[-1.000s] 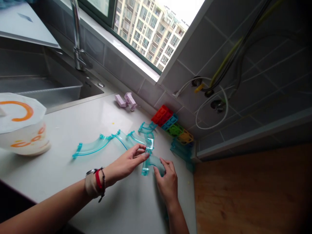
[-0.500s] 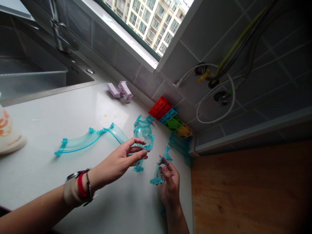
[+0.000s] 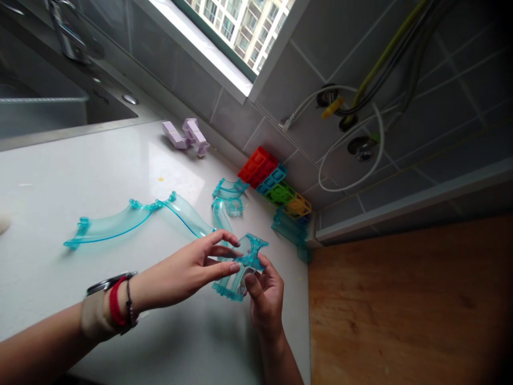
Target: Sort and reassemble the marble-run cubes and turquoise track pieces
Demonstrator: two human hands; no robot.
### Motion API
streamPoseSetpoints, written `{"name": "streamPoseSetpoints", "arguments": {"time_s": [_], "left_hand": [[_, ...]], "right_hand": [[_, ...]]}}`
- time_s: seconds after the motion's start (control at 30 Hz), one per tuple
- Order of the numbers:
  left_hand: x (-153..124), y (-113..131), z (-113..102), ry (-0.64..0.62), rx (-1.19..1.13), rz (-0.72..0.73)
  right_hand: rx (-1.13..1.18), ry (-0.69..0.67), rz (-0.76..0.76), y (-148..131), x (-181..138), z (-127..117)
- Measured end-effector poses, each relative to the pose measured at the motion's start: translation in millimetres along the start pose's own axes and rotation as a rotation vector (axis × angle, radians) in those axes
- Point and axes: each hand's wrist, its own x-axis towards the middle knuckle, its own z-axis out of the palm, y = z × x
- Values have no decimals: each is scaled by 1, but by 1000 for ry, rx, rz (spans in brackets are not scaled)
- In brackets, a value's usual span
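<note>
My right hand (image 3: 267, 302) grips a translucent teal track piece (image 3: 228, 291), thumb on the near side and fingers behind it. Just left of that piece, my left hand (image 3: 192, 266) has its thumb and fingers apart and holds nothing; whether its fingertips touch the piece I cannot tell. Beyond the left hand, a joined run of curved teal track (image 3: 114, 220) lies on the white counter. Another teal curved piece (image 3: 230, 188) and a teal ring-shaped part (image 3: 233, 207) are farther back, partly hidden by my hands.
Along the tiled wall stand red (image 3: 257, 166), blue, green (image 3: 281, 193) and yellow blocks, with more teal pieces (image 3: 289, 227) beside them. Lilac pieces (image 3: 186, 136) lie near the sink (image 3: 108, 122). A wooden surface (image 3: 401, 305) borders the counter on the right.
My right hand has brought the teal piece leftward, close to my left hand, and turned it. The left hand stays apart-fingered. The whole view has shifted slightly.
</note>
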Motion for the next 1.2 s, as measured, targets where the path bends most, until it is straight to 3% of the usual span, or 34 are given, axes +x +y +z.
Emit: {"name": "streamPoseSetpoints", "arguments": {"time_s": [0.23, 0.73, 1.2], "left_hand": [[-2, 2, 0, -2, 36, 12], [-4, 2, 0, 37, 160, 3], [-2, 1, 1, -10, 11, -34]], "right_hand": [[-64, -14, -198, -7, 2, 1], [-128, 7, -138, -9, 0, 0], [-82, -14, -83, 2, -1, -8]]}}
